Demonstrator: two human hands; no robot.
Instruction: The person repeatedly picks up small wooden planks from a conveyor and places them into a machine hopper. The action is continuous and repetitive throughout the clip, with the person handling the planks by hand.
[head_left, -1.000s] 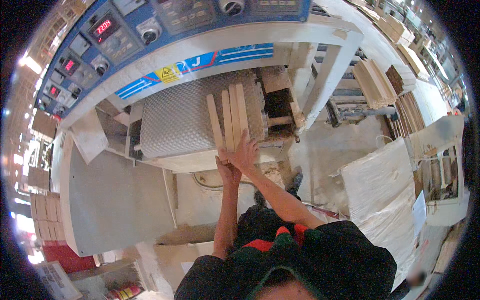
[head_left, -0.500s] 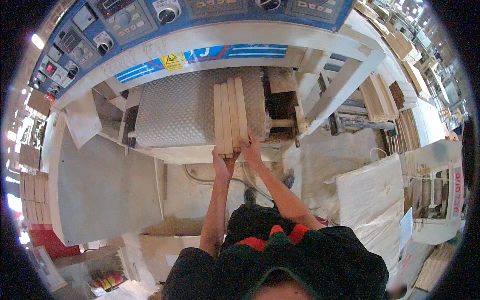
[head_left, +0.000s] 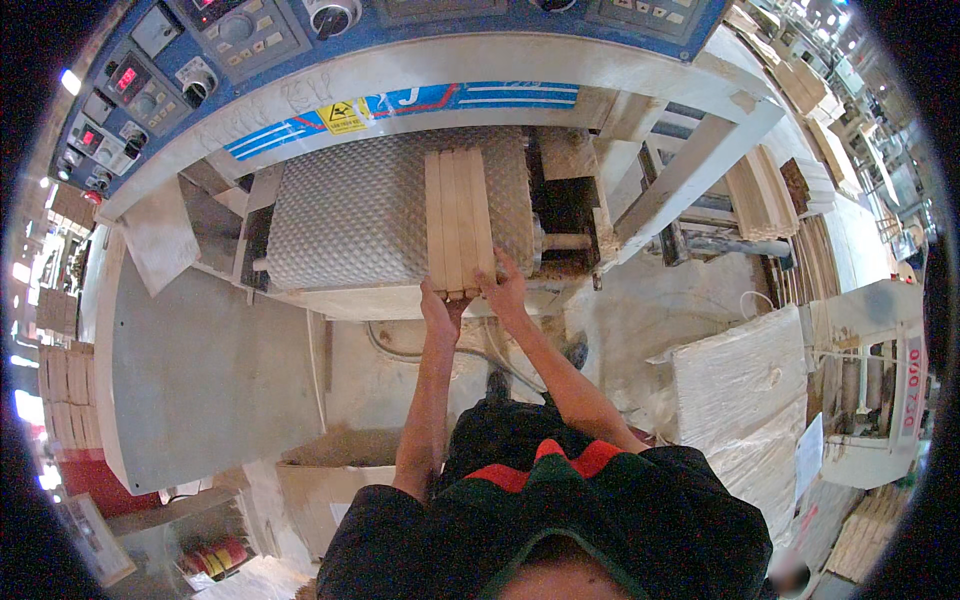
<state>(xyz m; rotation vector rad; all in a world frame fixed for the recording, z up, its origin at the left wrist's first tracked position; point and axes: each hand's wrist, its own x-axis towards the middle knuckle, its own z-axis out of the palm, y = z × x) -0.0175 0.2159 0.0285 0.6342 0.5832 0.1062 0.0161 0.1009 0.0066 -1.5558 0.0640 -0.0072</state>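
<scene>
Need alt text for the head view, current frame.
A person's left hand and right hand grip the near ends of wooden strips, packed side by side over a bumpy grey conveyor belt. Beyond them is a blue control panel, with a yellow warning label below it.

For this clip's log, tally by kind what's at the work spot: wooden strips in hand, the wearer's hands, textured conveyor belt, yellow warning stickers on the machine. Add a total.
Wooden strips: 4
Hands (left hand, right hand): 2
Textured conveyor belt: 1
Yellow warning sticker: 1
Total: 8
</scene>
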